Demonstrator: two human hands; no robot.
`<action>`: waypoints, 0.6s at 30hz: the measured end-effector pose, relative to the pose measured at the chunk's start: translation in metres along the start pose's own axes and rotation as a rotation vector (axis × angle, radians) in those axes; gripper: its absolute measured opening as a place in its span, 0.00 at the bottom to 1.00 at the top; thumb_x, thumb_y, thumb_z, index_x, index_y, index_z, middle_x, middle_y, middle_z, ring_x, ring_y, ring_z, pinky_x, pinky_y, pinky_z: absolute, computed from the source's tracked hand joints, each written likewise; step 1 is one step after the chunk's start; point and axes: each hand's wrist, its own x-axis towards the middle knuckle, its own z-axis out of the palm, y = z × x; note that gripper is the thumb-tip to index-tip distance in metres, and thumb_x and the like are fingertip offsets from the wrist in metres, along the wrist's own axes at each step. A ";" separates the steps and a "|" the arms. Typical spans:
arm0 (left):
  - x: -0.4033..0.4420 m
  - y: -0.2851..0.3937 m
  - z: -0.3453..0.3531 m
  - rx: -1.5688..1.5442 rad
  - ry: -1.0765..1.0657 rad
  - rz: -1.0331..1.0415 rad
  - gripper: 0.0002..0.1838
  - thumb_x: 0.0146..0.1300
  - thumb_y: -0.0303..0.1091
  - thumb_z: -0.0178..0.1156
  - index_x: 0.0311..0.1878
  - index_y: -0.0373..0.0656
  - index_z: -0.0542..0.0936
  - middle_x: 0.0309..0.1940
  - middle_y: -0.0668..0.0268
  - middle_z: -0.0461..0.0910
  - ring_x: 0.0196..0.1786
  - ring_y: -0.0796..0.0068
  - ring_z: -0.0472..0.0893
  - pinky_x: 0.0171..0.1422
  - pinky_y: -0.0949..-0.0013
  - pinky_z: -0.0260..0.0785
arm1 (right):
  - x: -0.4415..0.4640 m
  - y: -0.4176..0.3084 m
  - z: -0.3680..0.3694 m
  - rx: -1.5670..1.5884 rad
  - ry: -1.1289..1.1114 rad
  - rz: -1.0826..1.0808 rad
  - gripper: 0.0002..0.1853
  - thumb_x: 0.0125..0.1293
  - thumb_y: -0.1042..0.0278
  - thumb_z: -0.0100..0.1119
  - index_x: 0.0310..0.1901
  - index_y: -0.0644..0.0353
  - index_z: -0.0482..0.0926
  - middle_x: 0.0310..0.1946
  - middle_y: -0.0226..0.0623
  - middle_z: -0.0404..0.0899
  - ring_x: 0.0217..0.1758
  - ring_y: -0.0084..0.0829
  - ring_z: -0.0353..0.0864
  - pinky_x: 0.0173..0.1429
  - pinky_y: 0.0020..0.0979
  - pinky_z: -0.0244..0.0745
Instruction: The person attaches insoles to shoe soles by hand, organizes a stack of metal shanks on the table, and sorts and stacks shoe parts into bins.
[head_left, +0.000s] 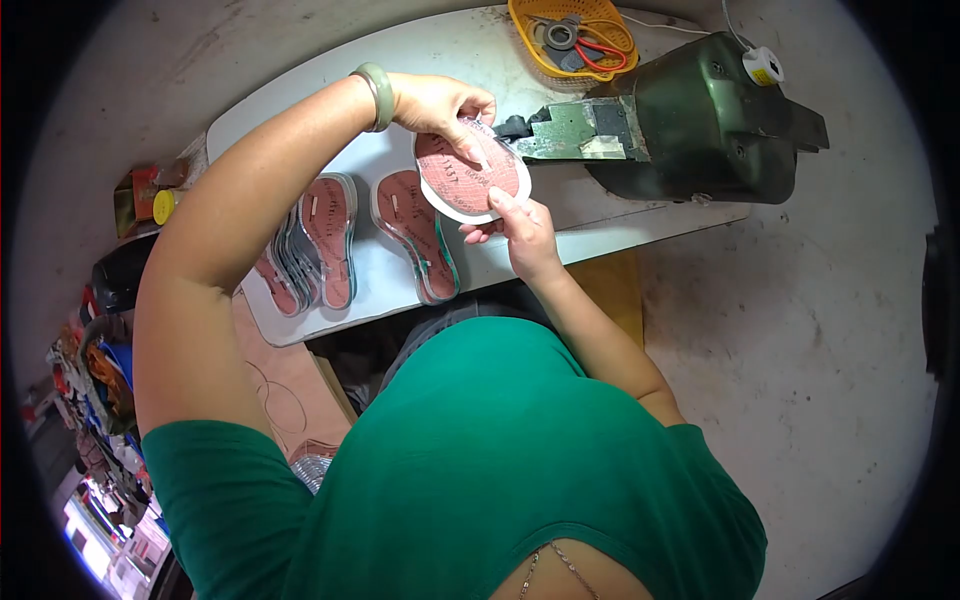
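Note:
Both my hands are closed on a shoe insole [462, 180] with a pink, hand-marked face and a pale rim, held up over the white table [385, 285]. My left hand [445, 108], with a green bangle at the wrist, grips it from the far side, thumb on the pink face. From the near side my right hand [525, 235] pinches its edge, thumb on top. A stack of similar insoles [415, 230] lies below and left of my hands. Farther left, more insoles [325, 240] overlap in a fanned row.
Right of my hands stands a dark green machine [700, 130] whose flat arm [585, 130] reaches toward the held insole. A yellow basket [520, 45] with scissors and other tools sits at the table's back. Cardboard [285, 370] lies below the table's left end.

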 end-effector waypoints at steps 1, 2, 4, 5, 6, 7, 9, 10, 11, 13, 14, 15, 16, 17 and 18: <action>-0.002 -0.002 -0.001 -0.020 0.013 0.020 0.28 0.50 0.45 0.75 0.49 0.42 0.72 0.35 0.71 0.76 0.40 0.81 0.72 0.45 0.74 0.68 | 0.003 -0.001 0.001 0.002 0.000 -0.001 0.19 0.73 0.58 0.48 0.45 0.71 0.77 0.31 0.47 0.83 0.29 0.30 0.83 0.37 0.28 0.78; -0.003 -0.004 -0.001 -0.040 0.025 0.041 0.27 0.52 0.43 0.73 0.50 0.43 0.73 0.36 0.71 0.77 0.41 0.81 0.73 0.46 0.75 0.68 | 0.005 -0.002 0.001 -0.014 0.006 0.004 0.20 0.73 0.58 0.48 0.44 0.71 0.77 0.31 0.47 0.83 0.29 0.30 0.83 0.36 0.27 0.78; -0.006 -0.008 -0.001 -0.062 0.038 0.064 0.26 0.54 0.41 0.72 0.52 0.43 0.73 0.37 0.72 0.77 0.42 0.82 0.73 0.47 0.75 0.68 | 0.011 -0.004 0.002 -0.046 0.017 0.017 0.20 0.73 0.57 0.48 0.43 0.71 0.78 0.30 0.47 0.83 0.28 0.29 0.83 0.35 0.26 0.77; -0.007 -0.010 -0.002 -0.079 0.042 0.059 0.25 0.55 0.40 0.71 0.53 0.43 0.73 0.38 0.72 0.77 0.42 0.82 0.73 0.48 0.75 0.69 | 0.013 -0.006 0.003 -0.046 0.017 0.017 0.20 0.73 0.57 0.48 0.43 0.71 0.78 0.30 0.47 0.83 0.28 0.29 0.83 0.35 0.26 0.77; -0.009 -0.012 -0.002 -0.097 0.045 0.055 0.25 0.57 0.39 0.70 0.55 0.44 0.73 0.39 0.72 0.78 0.43 0.83 0.73 0.49 0.75 0.69 | 0.015 -0.009 0.004 -0.045 0.026 0.030 0.20 0.73 0.57 0.49 0.44 0.71 0.78 0.29 0.46 0.83 0.27 0.29 0.83 0.34 0.25 0.76; -0.010 -0.014 -0.002 -0.114 0.047 0.051 0.24 0.58 0.38 0.69 0.56 0.44 0.73 0.40 0.73 0.78 0.43 0.83 0.73 0.50 0.74 0.70 | 0.017 -0.012 0.006 -0.043 0.037 0.042 0.20 0.73 0.57 0.49 0.44 0.71 0.78 0.29 0.46 0.83 0.27 0.29 0.83 0.33 0.24 0.76; -0.014 -0.019 -0.001 -0.143 0.052 0.041 0.24 0.59 0.38 0.68 0.57 0.44 0.73 0.41 0.72 0.78 0.44 0.83 0.74 0.51 0.74 0.70 | 0.021 -0.016 0.008 -0.040 0.048 0.053 0.20 0.72 0.57 0.49 0.44 0.71 0.78 0.28 0.46 0.83 0.26 0.28 0.83 0.32 0.24 0.75; -0.016 -0.021 0.000 -0.174 0.059 0.030 0.24 0.59 0.38 0.68 0.57 0.45 0.73 0.42 0.72 0.78 0.45 0.83 0.74 0.52 0.74 0.70 | 0.023 -0.017 0.009 -0.044 0.068 0.052 0.20 0.72 0.57 0.50 0.43 0.71 0.78 0.28 0.45 0.83 0.25 0.28 0.82 0.31 0.23 0.74; -0.018 -0.021 0.000 -0.205 0.065 0.019 0.24 0.60 0.37 0.67 0.58 0.45 0.73 0.42 0.72 0.78 0.46 0.83 0.74 0.53 0.74 0.71 | 0.025 -0.018 0.009 -0.045 0.089 0.051 0.19 0.72 0.57 0.51 0.42 0.70 0.79 0.27 0.44 0.83 0.24 0.27 0.82 0.30 0.22 0.74; -0.024 -0.020 0.007 -0.300 0.068 -0.020 0.23 0.61 0.37 0.66 0.58 0.44 0.73 0.43 0.72 0.78 0.46 0.83 0.75 0.53 0.74 0.71 | 0.025 -0.020 0.009 -0.042 0.117 0.051 0.19 0.71 0.57 0.52 0.41 0.70 0.79 0.26 0.43 0.83 0.24 0.26 0.82 0.29 0.22 0.73; -0.029 -0.017 0.011 -0.397 0.080 -0.060 0.22 0.62 0.36 0.65 0.58 0.44 0.73 0.44 0.71 0.78 0.47 0.82 0.75 0.54 0.74 0.71 | 0.025 -0.023 0.008 -0.078 0.127 0.056 0.19 0.71 0.57 0.53 0.40 0.69 0.80 0.26 0.42 0.83 0.23 0.25 0.81 0.28 0.21 0.72; -0.033 -0.015 0.016 -0.494 0.094 -0.101 0.21 0.63 0.35 0.65 0.58 0.44 0.73 0.45 0.71 0.78 0.48 0.82 0.75 0.55 0.74 0.71 | 0.025 -0.025 0.008 -0.115 0.135 0.062 0.18 0.70 0.57 0.54 0.38 0.68 0.80 0.25 0.40 0.83 0.22 0.25 0.81 0.27 0.20 0.71; -0.036 -0.014 0.021 -0.494 0.093 -0.104 0.21 0.63 0.35 0.65 0.58 0.44 0.73 0.45 0.71 0.78 0.48 0.82 0.75 0.55 0.74 0.71 | 0.026 -0.027 0.008 -0.151 0.142 0.069 0.18 0.70 0.57 0.55 0.37 0.68 0.81 0.25 0.38 0.82 0.21 0.24 0.81 0.26 0.20 0.70; -0.038 -0.015 0.027 -0.522 0.144 -0.082 0.21 0.63 0.35 0.64 0.58 0.43 0.73 0.46 0.70 0.78 0.48 0.82 0.75 0.56 0.74 0.71 | 0.026 -0.029 0.008 -0.147 0.143 0.071 0.18 0.70 0.57 0.55 0.37 0.68 0.81 0.25 0.38 0.82 0.21 0.24 0.81 0.26 0.20 0.70; -0.038 -0.016 0.033 -0.549 0.195 -0.059 0.20 0.64 0.34 0.63 0.58 0.43 0.73 0.46 0.69 0.78 0.49 0.81 0.76 0.56 0.74 0.71 | 0.027 -0.031 0.008 -0.156 0.158 0.066 0.18 0.70 0.57 0.56 0.36 0.66 0.82 0.24 0.37 0.82 0.21 0.23 0.80 0.25 0.20 0.70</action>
